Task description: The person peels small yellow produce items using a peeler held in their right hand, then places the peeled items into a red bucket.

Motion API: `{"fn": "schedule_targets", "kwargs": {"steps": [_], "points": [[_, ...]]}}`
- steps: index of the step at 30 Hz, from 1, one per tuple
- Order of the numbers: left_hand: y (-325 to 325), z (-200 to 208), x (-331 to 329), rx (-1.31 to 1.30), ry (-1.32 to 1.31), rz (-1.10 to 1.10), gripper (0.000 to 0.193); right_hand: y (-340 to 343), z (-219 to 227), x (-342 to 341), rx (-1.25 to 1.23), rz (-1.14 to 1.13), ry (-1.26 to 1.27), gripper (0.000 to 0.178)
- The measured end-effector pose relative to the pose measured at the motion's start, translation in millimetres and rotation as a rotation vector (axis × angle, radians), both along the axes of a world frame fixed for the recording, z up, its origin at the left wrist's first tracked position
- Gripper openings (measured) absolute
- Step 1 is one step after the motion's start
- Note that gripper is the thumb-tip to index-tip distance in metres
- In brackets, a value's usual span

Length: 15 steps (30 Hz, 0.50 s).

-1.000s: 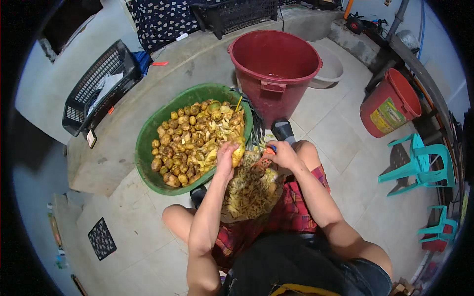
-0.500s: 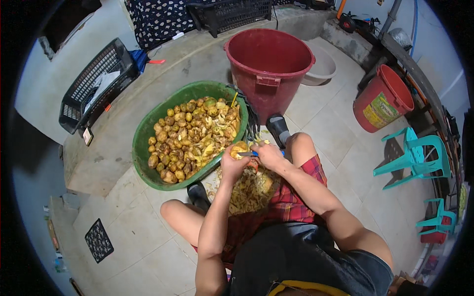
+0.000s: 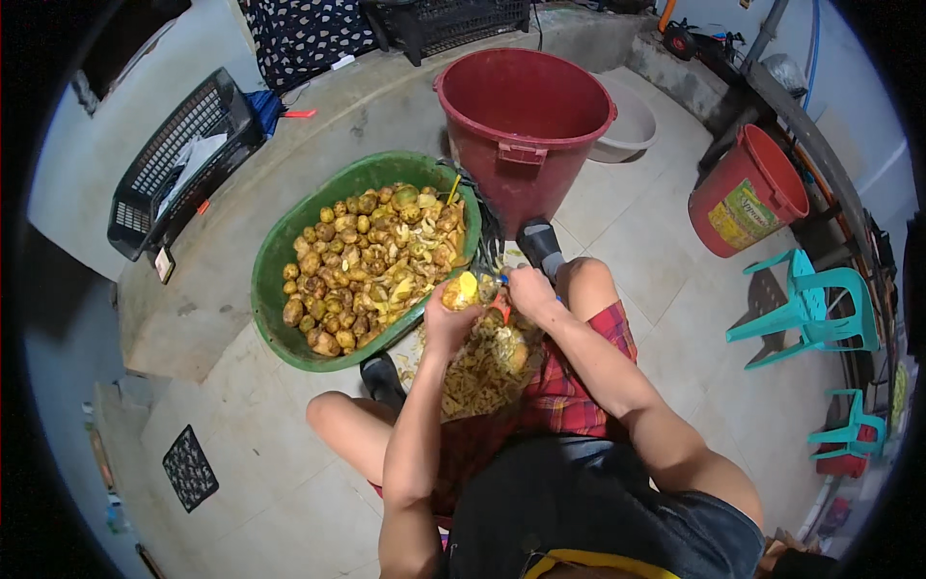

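My left hand [image 3: 449,326] is closed round a potato [image 3: 453,295], whose bright yellow cut face is turned up. Just to its right, my right hand [image 3: 530,295] grips a small knife [image 3: 503,280]; a bit of its blue handle shows, while the blade is hard to make out. Below both hands, between my legs, lies a heap of peelings [image 3: 477,378], with a small orange-red object [image 3: 501,308] near its top. To the left stands a green tub [image 3: 267,318] with brownish, unpeeled-looking potatoes [image 3: 333,307] on one side and yellow peeled or cut pieces [image 3: 410,253] on the other.
A large dark-red bin [image 3: 516,183] stands just beyond the tub, with a pale basin [image 3: 625,125] behind it. On the right are a smaller red bucket [image 3: 719,207] and teal plastic chairs [image 3: 820,304]. A black crate [image 3: 183,154] sits on the concrete ledge [image 3: 318,125].
The knife has come away from the potato and its blade no longer shows clearly. The potato has tilted, exposing a yellow cut face. My right hand has shifted slightly.
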<state>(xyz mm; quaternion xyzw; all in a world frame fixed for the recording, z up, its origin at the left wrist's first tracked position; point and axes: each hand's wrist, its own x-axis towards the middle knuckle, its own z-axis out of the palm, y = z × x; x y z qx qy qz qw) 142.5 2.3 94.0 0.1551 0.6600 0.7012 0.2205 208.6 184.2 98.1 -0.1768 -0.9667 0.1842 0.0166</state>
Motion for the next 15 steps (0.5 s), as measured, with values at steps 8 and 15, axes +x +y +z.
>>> {"fn": "schedule_targets", "kwargs": {"steps": [8, 15], "points": [[0.1, -11.1, -4.4, -0.108, 0.113, 0.019, 0.05, -38.3, 18.3, 9.7, 0.057, 0.177, 0.041, 0.024], [-1.0, 4.2, 0.0, -0.198, 0.236, -0.017, 0.053, -6.0, -5.8, -9.6, -0.01, -0.103, -0.016, 0.016]]}}
